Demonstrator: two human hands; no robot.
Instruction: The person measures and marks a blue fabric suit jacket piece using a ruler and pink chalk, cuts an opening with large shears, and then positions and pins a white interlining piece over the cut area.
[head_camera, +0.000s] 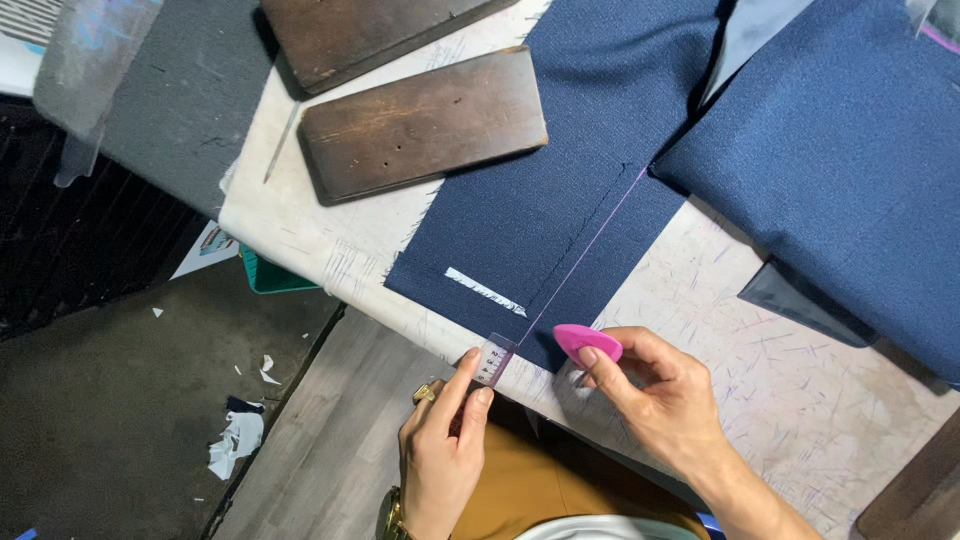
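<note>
Lower centre, we pinch pink chalk (586, 341) in right hand (660, 395), left hand (440, 455) grips ruler (494, 360) — chalk line (585, 250) runs up-right across blue cloth (540, 215).

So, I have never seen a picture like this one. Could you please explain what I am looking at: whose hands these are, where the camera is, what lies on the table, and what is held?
The single picture comes from a camera on a person's head, looking down at their own bare hands. The left hand holds a clear ruler against the edge of a blue cloth. The right hand pinches a pink piece of tailor's chalk. A pink chalk line runs across the cloth. All this lies on a pale, much-marked table. Two dark wooden blocks rest farther back, and a second blue cloth piece lies to the right.
</note>
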